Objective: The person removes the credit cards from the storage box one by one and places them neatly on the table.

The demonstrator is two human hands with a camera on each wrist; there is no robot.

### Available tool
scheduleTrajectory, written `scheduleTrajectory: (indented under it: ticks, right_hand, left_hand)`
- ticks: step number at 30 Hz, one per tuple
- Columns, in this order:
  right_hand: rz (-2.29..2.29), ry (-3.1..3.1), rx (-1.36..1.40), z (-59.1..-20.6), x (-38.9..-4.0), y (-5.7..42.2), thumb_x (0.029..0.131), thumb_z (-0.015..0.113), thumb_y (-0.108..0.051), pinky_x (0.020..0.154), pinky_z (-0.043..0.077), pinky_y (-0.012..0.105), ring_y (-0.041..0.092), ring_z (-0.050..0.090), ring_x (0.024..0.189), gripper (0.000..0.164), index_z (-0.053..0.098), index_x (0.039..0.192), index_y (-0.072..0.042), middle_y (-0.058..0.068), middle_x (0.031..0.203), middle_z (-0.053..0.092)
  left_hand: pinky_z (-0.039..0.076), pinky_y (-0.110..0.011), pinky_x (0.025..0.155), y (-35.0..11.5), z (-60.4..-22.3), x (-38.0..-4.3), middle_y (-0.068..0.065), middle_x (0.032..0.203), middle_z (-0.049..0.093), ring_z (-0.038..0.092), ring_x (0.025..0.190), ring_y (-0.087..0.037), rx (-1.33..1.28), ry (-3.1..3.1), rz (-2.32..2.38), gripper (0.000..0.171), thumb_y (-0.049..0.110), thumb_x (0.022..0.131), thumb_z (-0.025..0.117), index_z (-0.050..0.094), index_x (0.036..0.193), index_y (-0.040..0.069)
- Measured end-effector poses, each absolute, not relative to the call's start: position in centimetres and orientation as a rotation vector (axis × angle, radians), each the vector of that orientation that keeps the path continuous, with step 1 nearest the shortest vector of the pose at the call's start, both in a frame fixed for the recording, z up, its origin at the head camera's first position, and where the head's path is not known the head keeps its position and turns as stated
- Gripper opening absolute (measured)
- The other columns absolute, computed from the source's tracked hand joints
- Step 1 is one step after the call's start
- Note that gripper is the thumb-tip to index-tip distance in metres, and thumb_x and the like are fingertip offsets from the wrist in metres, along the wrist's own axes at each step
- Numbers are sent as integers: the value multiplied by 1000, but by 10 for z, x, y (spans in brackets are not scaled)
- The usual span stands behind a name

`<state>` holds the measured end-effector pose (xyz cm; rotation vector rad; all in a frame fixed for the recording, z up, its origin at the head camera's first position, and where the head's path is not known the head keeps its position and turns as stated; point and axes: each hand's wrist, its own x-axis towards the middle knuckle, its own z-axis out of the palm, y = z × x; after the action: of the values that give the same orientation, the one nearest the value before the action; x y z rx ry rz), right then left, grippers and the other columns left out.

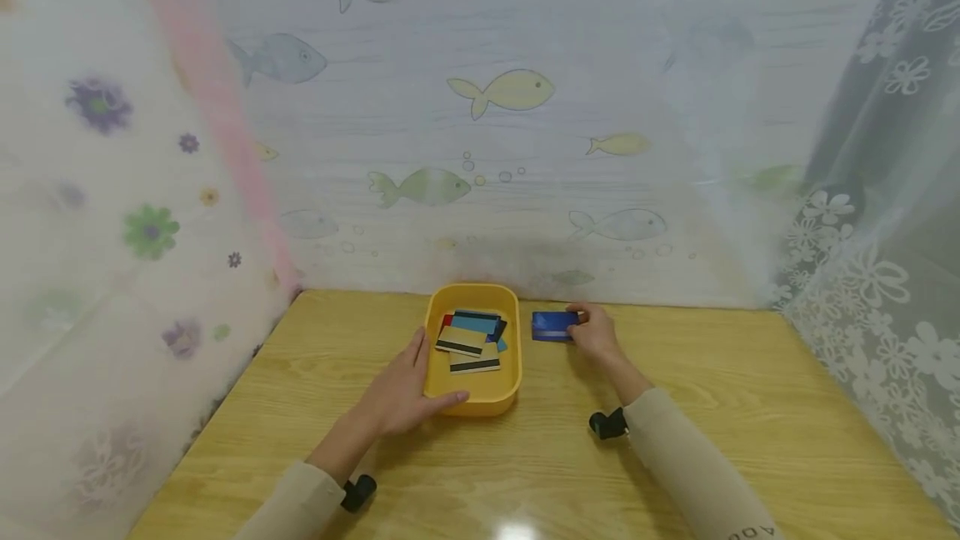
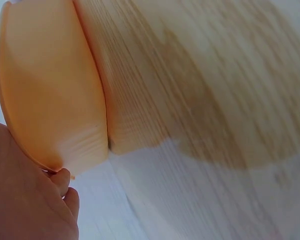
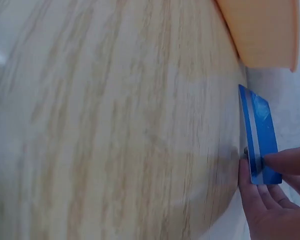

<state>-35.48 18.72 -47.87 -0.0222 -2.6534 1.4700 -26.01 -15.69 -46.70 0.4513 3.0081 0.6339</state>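
Observation:
A yellow plastic tub [image 1: 471, 390] with rounded corners stands on the table, several cards [image 1: 474, 358] lying loosely overlapped inside it. My left hand [image 1: 401, 390] holds the tub at its near left corner, thumb over the front rim and fingers along the left side. In the left wrist view the hand [image 2: 27, 195] grips the tub's rim beside its orange-looking wall [image 2: 52, 90]. To the right of the tub, my right hand [image 1: 597, 334] pinches a blue card [image 1: 550, 325] with a pale stripe by its right end. The right wrist view shows that card [image 3: 262, 131] between thumb and fingers.
The wood-grain table [image 1: 675, 407] reaches back to a hanging curtain [image 1: 495, 140] printed with fish. Flowered fabric [image 1: 150, 232] hangs along the left, and sheer lace [image 1: 877, 290] along the right. A small dark camera [image 1: 607, 423] is on the right wrist.

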Motion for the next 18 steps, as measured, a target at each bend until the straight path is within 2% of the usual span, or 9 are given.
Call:
scheduleTrajectory:
  ticks: [6, 13, 18]
  right_hand:
    - [1285, -2713, 23, -481, -359, 183, 85, 60, 10, 75, 50, 39, 32, 59, 92, 42, 65, 127, 7, 25, 105, 64]
    - [1220, -2729, 42, -483, -361, 179, 79, 58, 11, 82, 51, 48, 37, 60, 95, 45, 65, 123, 9, 29, 107, 66]
    - [1201, -2775, 67, -482, -361, 177, 81, 58, 10, 88, 50, 50, 38, 59, 100, 47, 62, 128, 10, 31, 117, 65]
  left_hand:
    - [27, -52, 122, -158, -465, -261, -14, 172, 1, 22, 154, -38, 452, 2998, 630, 123, 82, 85, 56, 3, 163, 4]
    - [27, -53, 122, -158, -466, -261, -14, 172, 3, 21, 154, -38, 441, 2991, 620, 124, 86, 83, 53, 3, 164, 5]
    - [27, -53, 122, -158, -467, -260, -15, 172, 4, 21, 154, -38, 445, 2996, 631, 123, 83, 85, 55, 5, 164, 4]
